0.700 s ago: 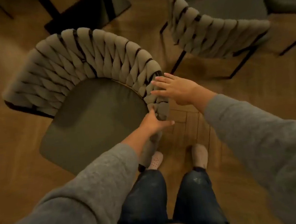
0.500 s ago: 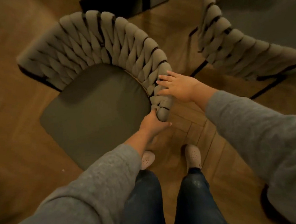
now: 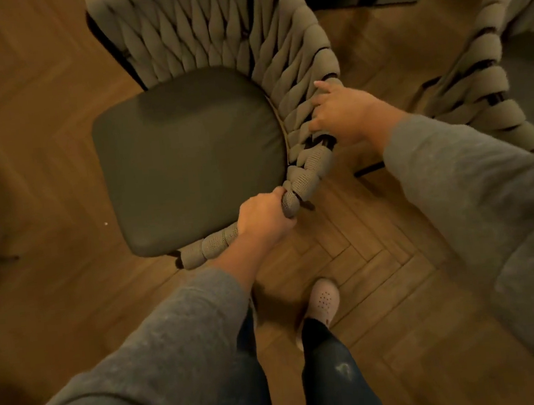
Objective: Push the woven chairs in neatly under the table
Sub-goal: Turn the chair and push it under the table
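We stand over the near chair (image 3: pixel 188 157) on the parquet floor (image 3: pixel 373 257). Our left grip (image 3: pixel 265 217) is closed around the end of its woven backrest (image 3: pixel 303 182); our right grip (image 3: pixel 345 111) has its fingers curled onto the weave further up the backrest. A second chair (image 3: pixel 490 86) stands just beside, to the right.

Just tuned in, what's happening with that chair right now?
A person stands over a woven chair and grips it with both hands: the left hand closed on the end of the woven armrest, the right hand on the backrest's side. A second woven chair stands to the right. Neither chair is seen under a table.
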